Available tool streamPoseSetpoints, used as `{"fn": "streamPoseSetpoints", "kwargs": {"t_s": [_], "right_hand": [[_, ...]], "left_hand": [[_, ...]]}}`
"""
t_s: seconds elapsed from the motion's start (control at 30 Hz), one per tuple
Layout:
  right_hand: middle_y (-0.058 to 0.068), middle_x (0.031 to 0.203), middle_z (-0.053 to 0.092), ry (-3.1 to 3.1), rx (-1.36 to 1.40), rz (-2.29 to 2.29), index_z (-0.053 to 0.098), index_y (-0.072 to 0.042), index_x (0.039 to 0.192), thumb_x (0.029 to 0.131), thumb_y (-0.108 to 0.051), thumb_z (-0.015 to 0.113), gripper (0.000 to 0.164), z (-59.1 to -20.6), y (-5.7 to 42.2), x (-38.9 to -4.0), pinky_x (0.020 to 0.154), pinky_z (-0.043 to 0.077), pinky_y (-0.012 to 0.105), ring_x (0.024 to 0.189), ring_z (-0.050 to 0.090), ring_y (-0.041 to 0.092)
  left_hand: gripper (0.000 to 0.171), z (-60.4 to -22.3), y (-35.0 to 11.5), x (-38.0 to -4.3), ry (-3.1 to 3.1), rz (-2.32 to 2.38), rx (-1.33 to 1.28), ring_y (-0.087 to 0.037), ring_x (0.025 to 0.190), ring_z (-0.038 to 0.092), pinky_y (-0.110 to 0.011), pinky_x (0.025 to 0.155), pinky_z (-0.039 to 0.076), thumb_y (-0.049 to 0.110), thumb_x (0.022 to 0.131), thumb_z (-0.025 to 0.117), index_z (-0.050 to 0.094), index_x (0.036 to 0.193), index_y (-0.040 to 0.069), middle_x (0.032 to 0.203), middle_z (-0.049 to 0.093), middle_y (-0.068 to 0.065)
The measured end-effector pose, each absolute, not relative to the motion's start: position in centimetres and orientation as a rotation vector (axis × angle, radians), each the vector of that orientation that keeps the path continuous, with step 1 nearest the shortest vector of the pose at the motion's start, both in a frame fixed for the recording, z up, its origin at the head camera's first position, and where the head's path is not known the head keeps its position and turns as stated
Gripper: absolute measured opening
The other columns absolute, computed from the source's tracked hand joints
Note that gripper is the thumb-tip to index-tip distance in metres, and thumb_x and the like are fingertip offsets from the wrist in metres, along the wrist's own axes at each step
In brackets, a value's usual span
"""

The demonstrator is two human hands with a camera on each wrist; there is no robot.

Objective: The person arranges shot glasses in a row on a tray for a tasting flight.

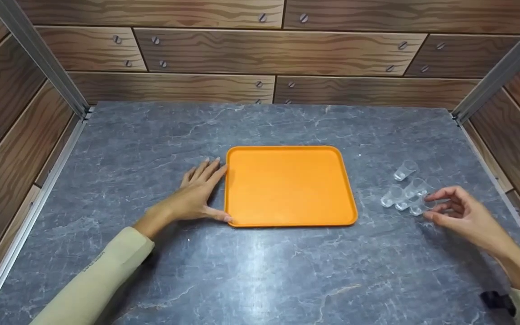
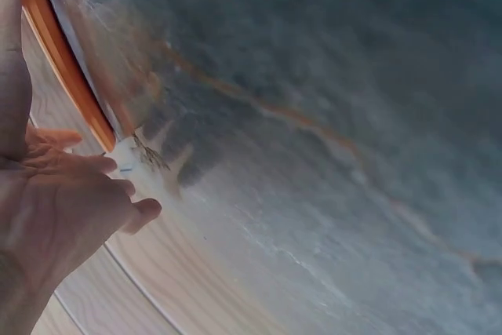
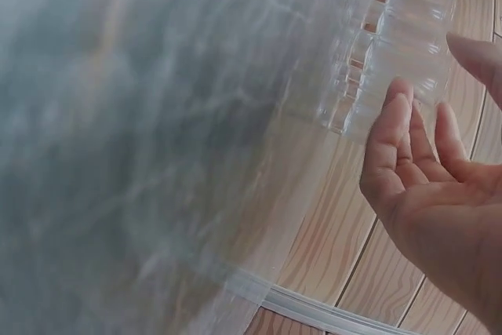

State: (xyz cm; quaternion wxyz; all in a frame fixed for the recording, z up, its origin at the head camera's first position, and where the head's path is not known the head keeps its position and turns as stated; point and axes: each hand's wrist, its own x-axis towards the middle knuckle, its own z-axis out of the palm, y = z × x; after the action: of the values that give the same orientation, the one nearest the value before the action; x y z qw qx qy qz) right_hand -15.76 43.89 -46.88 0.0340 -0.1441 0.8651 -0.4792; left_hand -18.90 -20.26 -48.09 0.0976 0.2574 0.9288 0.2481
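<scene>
An orange rectangular tray (image 1: pixel 289 186) lies flat on the grey marbled table. My left hand (image 1: pixel 197 192) rests at its left side, fingers spread, with the thumb and a fingertip touching the rim. In the left wrist view, the tray's orange edge (image 2: pixel 67 60) runs beside that hand (image 2: pixel 59 209). To the right of the tray stand several small clear plastic cups (image 1: pixel 406 170), most of them close together. My right hand (image 1: pixel 463 214) is at the nearest cup, thumb and fingers apart on either side of it. The right wrist view shows the cups (image 3: pixel 408 37) beyond those fingers (image 3: pixel 384 139); contact is unclear.
Wood-patterned panels (image 1: pixel 282 52) stand behind the table (image 1: pixel 260 271) and at both sides. Metal posts (image 1: pixel 45 58) rise at the back corners, and a pale metal rail runs along the left edge. A black object (image 1: pixel 498 302) sits by the right sleeve.
</scene>
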Motion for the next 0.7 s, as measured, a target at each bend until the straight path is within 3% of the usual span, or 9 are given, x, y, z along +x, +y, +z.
{"fn": "streamPoseSetpoints", "kwargs": {"t_s": [0.23, 0.7], "right_hand": [[0.000, 0.120, 0.074, 2.680, -0.458, -1.465, 0.053, 0.011, 0.131, 0.096, 0.014, 0.076, 0.042, -47.20, 43.86, -16.23, 0.076, 0.059, 0.022, 0.093, 0.072, 0.011], [-0.001, 0.116, 0.073, 2.693, -0.346, -1.303, 0.061, 0.006, 0.129, 0.099, -0.002, 0.080, 0.036, -47.22, 43.71, -16.39, 0.081, 0.058, 0.021, 0.098, 0.071, 0.006]], "left_hand": [[0.128, -48.31, -20.38, -19.25, 2.733, 0.709, 0.796, -0.048, 0.165, 0.000, -0.077, 0.123, 0.006, 0.063, 0.084, 0.090, 0.020, 0.175, 0.008, 0.181, 0.009, -0.020], [0.131, -48.59, -20.37, -19.83, 2.738, 0.621, 0.875, -0.042, 0.166, 0.000, -0.072, 0.125, 0.012, 0.069, 0.083, 0.088, 0.020, 0.174, 0.004, 0.182, 0.007, -0.013]]}}
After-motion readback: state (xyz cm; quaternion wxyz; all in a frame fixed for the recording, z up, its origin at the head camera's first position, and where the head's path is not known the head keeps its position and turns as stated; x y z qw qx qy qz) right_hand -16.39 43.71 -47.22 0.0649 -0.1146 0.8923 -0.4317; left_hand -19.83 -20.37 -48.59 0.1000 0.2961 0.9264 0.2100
